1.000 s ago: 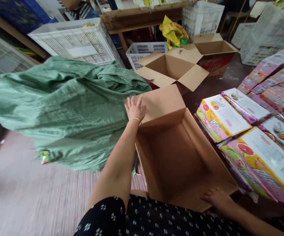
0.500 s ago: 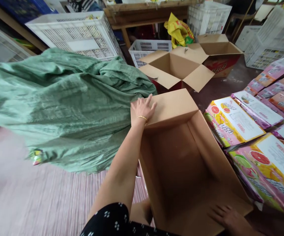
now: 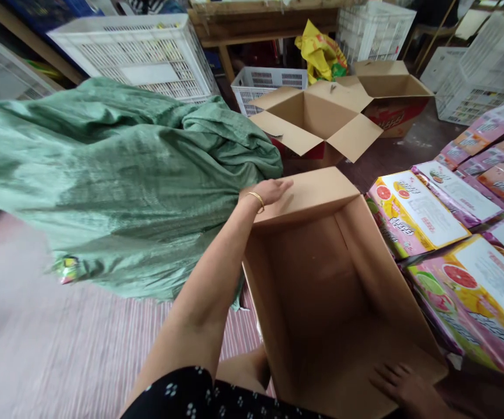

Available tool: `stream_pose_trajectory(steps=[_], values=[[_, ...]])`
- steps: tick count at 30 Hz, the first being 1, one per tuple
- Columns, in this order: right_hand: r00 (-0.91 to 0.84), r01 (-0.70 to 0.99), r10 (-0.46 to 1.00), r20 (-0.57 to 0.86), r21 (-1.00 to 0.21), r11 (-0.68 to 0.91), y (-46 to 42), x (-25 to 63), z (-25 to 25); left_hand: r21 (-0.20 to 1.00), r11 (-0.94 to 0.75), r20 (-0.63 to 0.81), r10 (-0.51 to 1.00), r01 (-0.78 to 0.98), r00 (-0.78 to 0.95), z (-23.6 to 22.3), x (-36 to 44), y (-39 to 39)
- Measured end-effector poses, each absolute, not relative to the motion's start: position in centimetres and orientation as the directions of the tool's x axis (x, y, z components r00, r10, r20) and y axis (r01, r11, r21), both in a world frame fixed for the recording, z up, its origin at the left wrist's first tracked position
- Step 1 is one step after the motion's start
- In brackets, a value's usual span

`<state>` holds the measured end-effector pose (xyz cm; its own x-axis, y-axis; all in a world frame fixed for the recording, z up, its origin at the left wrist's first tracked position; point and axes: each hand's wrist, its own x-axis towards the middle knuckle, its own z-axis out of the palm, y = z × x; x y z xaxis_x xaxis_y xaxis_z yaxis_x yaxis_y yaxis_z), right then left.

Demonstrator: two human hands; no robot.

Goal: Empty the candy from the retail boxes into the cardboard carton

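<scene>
1. An open cardboard box [image 3: 322, 285] fills the lower centre and right of the frame, its visible inside bare brown.
2. The left hand [image 3: 267, 194], a bracelet [image 3: 258, 202] at its wrist, lies at mid-frame with fingers extended on the box's far flap [image 3: 324, 187]; it is unclosed, pressing rather than grasping.
3. The right hand [image 3: 403, 385], in shadow at lower right, lays its spread fingers on the box's near end; I cannot tell whether it grips.
4. A rumpled green sheet [image 3: 125, 174] crowds the left side, reaching the far flap's left corner; the forearm hides part of that edge.
5. Printed cartons [image 3: 487, 291] stand in rows at right, just beside the box's right wall, hemming it in.
6. Just beyond the far flap, an open carton [image 3: 354, 139] spreads its flaps, with a red-sided carton [image 3: 403, 116] behind.
7. Across the top are a large white crate [image 3: 147, 67], a low crate [image 3: 273, 78], a yellow bag [image 3: 319, 52] and a wooden desk [image 3: 265, 24].
8. Striped flooring [image 3: 116, 337] shows at lower left.
</scene>
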<state>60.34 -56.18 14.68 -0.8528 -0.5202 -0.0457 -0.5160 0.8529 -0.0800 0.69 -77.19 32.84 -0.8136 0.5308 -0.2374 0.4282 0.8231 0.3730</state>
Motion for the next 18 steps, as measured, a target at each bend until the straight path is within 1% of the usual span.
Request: stream_pose_trajectory(steps=[1,2,3,5,6,8,11,14,16,18], values=[[-0.856,-0.51,-0.514,-0.05,-0.078,0.857,-56.2,60.4,14.7,0.385,0.828,-0.198,0.506,0.408,-0.84,32.8,0.1,-78.2],[-0.857,-0.508,-0.512,-0.052,-0.077,0.858,-56.2,60.4,14.8,0.371,0.852,-0.185,0.457,0.369,-0.87,32.6,-0.5,-79.6],[-0.857,-0.507,-0.512,-0.055,-0.077,0.858,-56.2,60.4,14.9,0.325,0.891,-0.189,0.389,0.317,-0.901,32.1,-0.9,-81.2],[-0.853,-0.513,-0.518,-0.061,-0.084,0.854,-56.2,60.4,15.0,0.157,0.963,-0.208,0.249,0.219,-0.946,30.7,-1.2,-85.2],[-0.849,-0.518,-0.524,-0.064,-0.088,0.851,-56.1,60.4,15.1,0.062,0.975,-0.208,0.223,0.214,-0.952,29.8,-1.1,-87.2],[-0.845,-0.523,-0.53,-0.074,-0.095,0.847,-56.0,60.4,15.0,-0.067,0.963,-0.158,0.249,0.262,-0.956,28.2,-0.4,-90.6],[-0.848,-0.502,-0.515,-0.123,-0.121,0.856,-55.9,60.7,14.8,-0.164,0.94,-0.009,0.303,0.3,-0.953,27.1,0.7,-93.9],[-0.854,-0.477,-0.494,-0.163,-0.133,0.869,-55.8,61.1,14.4,-0.249,0.924,0.125,0.327,0.29,-0.937,27.7,1.0,-95.9],[-0.856,-0.478,-0.493,-0.157,-0.12,0.87,-55.8,61.3,14.2,-0.316,0.911,0.166,0.328,0.265,-0.93,28.4,1.3,-97.7],[-0.855,-0.485,-0.497,-0.147,-0.111,0.868,-55.7,61.3,14.1,-0.379,0.897,0.155,0.302,0.226,-0.94,28.7,1.8,-100.1]])
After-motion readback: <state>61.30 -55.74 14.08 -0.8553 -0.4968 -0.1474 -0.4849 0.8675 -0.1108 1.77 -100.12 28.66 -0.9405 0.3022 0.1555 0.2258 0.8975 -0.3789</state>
